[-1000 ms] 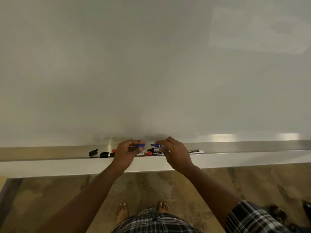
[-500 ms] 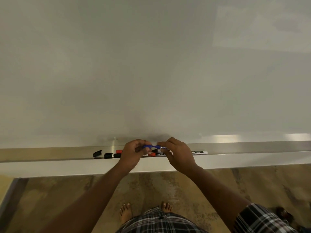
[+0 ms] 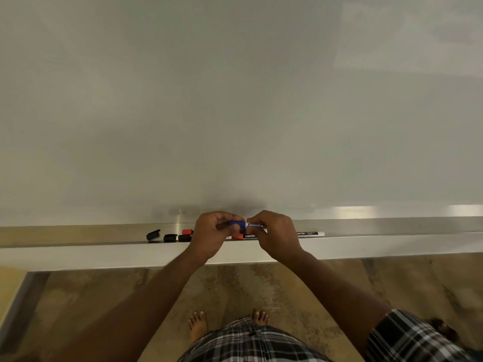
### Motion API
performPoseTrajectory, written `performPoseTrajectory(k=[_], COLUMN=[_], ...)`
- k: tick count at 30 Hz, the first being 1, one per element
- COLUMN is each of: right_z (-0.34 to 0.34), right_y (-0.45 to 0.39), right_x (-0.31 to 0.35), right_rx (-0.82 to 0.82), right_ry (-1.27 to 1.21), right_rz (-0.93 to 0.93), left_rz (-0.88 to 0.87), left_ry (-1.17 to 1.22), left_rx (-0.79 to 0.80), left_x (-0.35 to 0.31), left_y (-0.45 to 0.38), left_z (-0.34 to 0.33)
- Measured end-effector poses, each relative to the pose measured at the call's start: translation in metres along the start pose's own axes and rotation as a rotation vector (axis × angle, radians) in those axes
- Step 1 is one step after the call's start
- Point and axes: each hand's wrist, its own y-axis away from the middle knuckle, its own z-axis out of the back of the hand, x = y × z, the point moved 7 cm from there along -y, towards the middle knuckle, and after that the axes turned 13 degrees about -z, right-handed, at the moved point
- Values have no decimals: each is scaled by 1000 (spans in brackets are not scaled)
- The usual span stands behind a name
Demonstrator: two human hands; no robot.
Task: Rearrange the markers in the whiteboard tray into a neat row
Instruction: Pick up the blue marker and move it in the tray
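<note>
Along the whiteboard tray [image 3: 392, 228], left of centre frame, lie loose black caps [image 3: 153, 234] and a red cap [image 3: 187, 232]. Behind the hands a marker [image 3: 249, 236] reads "camlin"; a white one [image 3: 311, 233] to the right reads "amlin". The left hand [image 3: 213, 235] pinches the blue cap [image 3: 236, 224], the right hand [image 3: 277, 232] grips the blue marker [image 3: 254, 225] just above the tray, ends meeting.

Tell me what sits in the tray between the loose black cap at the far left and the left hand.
In the head view, between the loose black cap and the left hand, the tray holds another black cap, a black piece and a red cap.
</note>
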Motion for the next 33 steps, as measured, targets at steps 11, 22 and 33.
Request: performPoseTrajectory(k=[11,22,33], right_z=[8,26,9], right_y=[-15,13,14], right_x=[-48,-149,-133], right_rx=[44,-135,-117], right_ry=[30,396,357], right_rz=[-94,-407,-346], left_rz=[-71,-58,-105], left_ry=[-301,-732,-771], left_rx=[40,-67,-113], left_x=[-2,31,39], left_y=[-9,12,25], left_z=[-2,83,106])
